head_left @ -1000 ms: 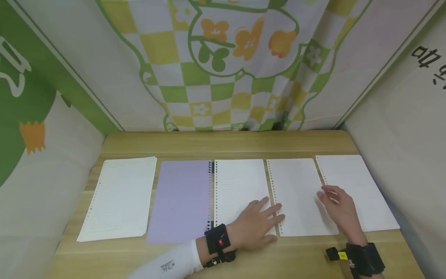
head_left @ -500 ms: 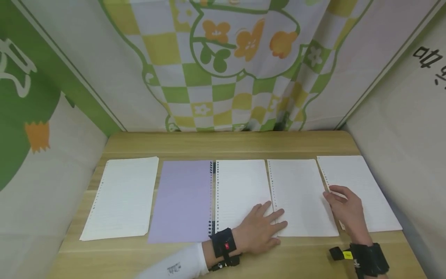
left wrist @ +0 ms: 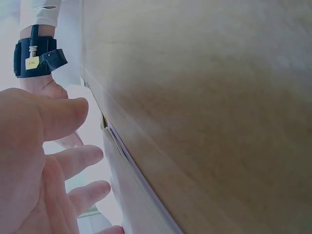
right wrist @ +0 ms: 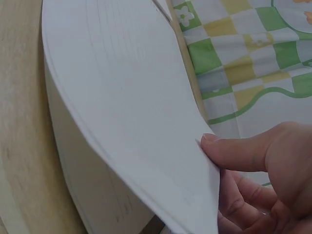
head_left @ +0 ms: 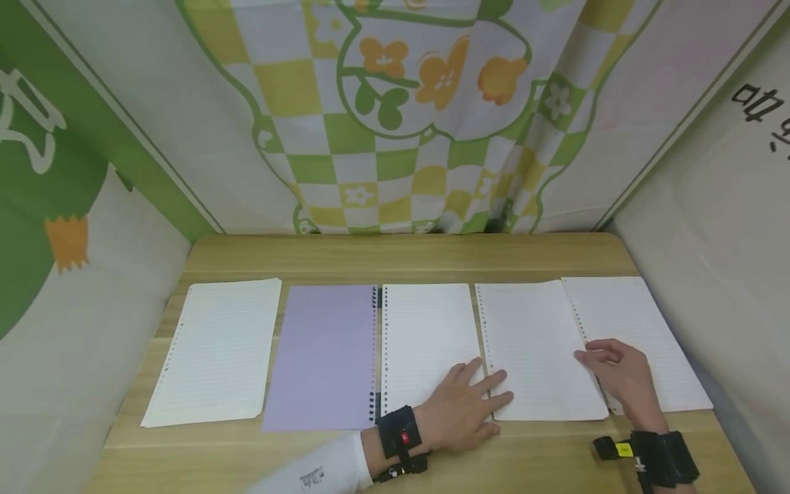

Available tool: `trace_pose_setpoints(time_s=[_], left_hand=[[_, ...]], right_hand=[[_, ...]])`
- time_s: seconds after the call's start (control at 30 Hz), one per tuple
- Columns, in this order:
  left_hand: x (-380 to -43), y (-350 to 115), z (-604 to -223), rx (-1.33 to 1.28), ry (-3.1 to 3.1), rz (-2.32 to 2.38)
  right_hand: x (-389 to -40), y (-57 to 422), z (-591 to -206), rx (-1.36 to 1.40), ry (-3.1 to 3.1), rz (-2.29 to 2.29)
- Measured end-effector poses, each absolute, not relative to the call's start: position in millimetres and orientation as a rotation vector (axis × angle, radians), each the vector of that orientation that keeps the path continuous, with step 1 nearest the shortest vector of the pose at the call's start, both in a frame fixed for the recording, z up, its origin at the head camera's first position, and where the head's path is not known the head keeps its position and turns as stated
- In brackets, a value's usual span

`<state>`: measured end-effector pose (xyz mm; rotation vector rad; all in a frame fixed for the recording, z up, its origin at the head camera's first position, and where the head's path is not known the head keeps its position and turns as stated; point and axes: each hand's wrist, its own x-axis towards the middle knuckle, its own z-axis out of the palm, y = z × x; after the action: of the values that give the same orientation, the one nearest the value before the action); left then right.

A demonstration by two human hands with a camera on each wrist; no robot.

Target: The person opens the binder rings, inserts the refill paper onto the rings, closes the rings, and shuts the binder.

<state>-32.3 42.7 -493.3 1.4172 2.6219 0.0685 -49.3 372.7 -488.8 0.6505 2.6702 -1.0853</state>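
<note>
My right hand [head_left: 623,374] pinches the right edge of some lined loose-leaf paper [head_left: 533,343], thumb on top and fingers beneath. That edge is raised and bowed in the right wrist view, where the lifted paper [right wrist: 131,97] curves above a lower layer. My left hand [head_left: 459,405] has its fingers spread. It rests across the right side of the middle lined page [head_left: 426,329] and the left margin of the paper that the right hand grips. In the left wrist view the left hand [left wrist: 39,161] shows straight, parted fingers over the page edges.
A purple notebook cover [head_left: 324,357] lies left of the middle page, with black binding pieces between them. Another lined stack [head_left: 210,350] lies at the far left and one more [head_left: 642,329] at the far right. A patterned curtain [head_left: 395,165] hangs behind the wooden table [head_left: 395,257].
My right hand has taken hold of the paper's right edge and moved slightly right and nearer. That edge has come up, reaching the far-right stack. The left hand has shifted slightly right in view.
</note>
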Motion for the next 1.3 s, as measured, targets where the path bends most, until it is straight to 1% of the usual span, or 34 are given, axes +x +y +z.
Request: trace_pose_setpoints(time_s=[0.4,0.57,0.77,1.0,1.17,1.3], left_hand=[[-31.6,38.7,-492.9,1.394,2.624,0.054],[-39.0,36.5,-496.9,1.294,2.604,0.292],[-54.2,27.9,-489.9,1.023,2.513,0.861],[-74.0,7.8,-483.5,0.523,2.182,1.424],[-91.8,-14.1,-488.0,0.313,2.113,1.595],[-104.4,-31.3,-491.2,0.217,2.166,1.586]], right_hand=[[-46.8,377.5,-489.6,0.604,2.702,-1.06],[-45.4,384.0,-485.7,0.57,2.583,-1.225],[-45.4,386.3,-480.5,0.621,2.448,-1.38],[-45.3,365.1,-478.2,0.55,2.341,-1.493],[-48.3,336.0,-483.4,0.474,2.307,-1.535],[-53.4,314.6,-488.7,0.457,2.247,-1.591]])
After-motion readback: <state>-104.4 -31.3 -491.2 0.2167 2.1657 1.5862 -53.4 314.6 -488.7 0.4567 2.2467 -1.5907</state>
